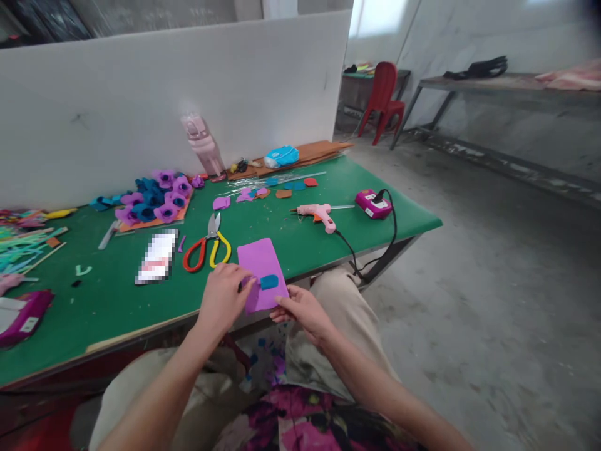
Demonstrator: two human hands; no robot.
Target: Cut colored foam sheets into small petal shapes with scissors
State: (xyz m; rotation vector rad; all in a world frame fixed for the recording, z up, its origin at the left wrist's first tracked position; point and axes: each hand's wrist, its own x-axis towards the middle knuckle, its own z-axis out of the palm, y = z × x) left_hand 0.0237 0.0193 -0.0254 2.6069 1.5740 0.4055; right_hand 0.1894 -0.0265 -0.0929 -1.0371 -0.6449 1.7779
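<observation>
A purple craft foam sheet is held tilted at the table's front edge, partly over my lap. A small blue foam piece with a rounded end lies against it. My right hand pinches the sheet's lower right corner between thumb and fingers. At the sheet's left side, my left hand is closed, its fingertips close to the blue piece. A small dark spot shows by those fingers; what they hold is unclear. Just beyond my left hand lie scissors with one red and one yellow handle.
On the green table are a pink glue gun, a magenta power socket, foam scraps, purple and blue foam flowers and a blurred-out white item. A white board stands behind. Another magenta socket sits left.
</observation>
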